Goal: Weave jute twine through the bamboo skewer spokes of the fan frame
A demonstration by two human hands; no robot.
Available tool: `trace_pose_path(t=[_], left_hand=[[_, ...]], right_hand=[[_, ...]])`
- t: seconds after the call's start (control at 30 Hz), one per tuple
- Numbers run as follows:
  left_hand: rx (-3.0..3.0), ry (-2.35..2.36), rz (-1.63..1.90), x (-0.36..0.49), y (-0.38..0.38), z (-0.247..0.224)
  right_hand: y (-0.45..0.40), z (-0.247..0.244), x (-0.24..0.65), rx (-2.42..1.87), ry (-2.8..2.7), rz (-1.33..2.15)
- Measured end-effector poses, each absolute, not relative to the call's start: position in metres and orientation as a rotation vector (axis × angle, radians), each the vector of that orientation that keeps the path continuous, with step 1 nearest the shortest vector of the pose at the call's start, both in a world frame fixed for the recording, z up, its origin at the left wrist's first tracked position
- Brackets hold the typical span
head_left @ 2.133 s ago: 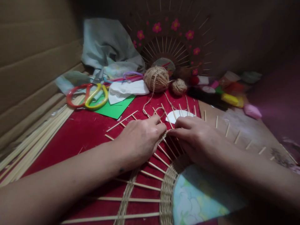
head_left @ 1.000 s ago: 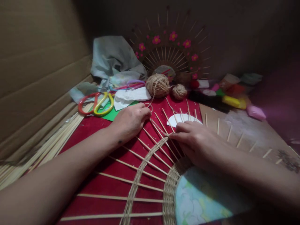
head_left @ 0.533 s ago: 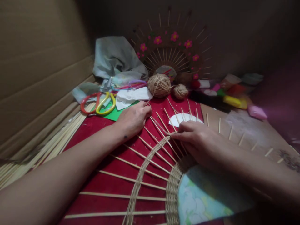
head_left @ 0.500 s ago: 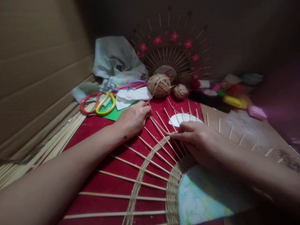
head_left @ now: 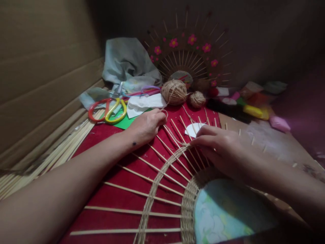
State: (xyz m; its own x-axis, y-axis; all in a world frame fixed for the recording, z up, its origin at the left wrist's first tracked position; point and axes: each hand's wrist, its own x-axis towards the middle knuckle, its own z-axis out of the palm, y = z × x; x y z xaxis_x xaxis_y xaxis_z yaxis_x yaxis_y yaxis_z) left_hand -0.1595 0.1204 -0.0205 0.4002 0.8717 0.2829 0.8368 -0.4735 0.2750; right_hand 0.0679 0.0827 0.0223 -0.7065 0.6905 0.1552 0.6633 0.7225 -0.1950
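Observation:
A half-round fan frame of thin bamboo sticks point(head_left: 162, 213) spreads from a light blue patterned half-disc point(head_left: 215, 217) with a woven twine rim point(head_left: 187, 206). Farther out, a narrow twine band point(head_left: 153, 189) crosses the sticks. My left hand point(head_left: 149, 123) is closed around the twine strand point(head_left: 171, 132) near the stick tips. At the far end of the narrow band, my right hand point(head_left: 220, 144) has its thumb and fingers pinched at the twine, between the sticks; its fingertips are partly hidden. A large twine ball point(head_left: 174, 91) lies just beyond my left hand.
Red cloth point(head_left: 101, 200) lies under the frame. Scissors point(head_left: 115, 110), green paper point(head_left: 122, 122) and loose sticks point(head_left: 68, 145) are at the left. A smaller twine ball point(head_left: 197, 99) and a flowered fan point(head_left: 182, 47) stand behind. Cardboard point(head_left: 50, 61) walls the left side.
My right hand has shifted slightly right along the band and covers more of the white paper half-circle. My left hand keeps its hold on the twine. The view has shifted a little.

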Motion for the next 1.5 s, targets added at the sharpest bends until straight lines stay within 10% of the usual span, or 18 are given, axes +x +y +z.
trace_pose_path(t=[1.5], left_hand=[[1.782, 1.38, 0.806, -0.17, 0.132, -0.004]], right_hand=[[0.1, 0.03, 0.01, -1.539, -2.715, 0.194]])
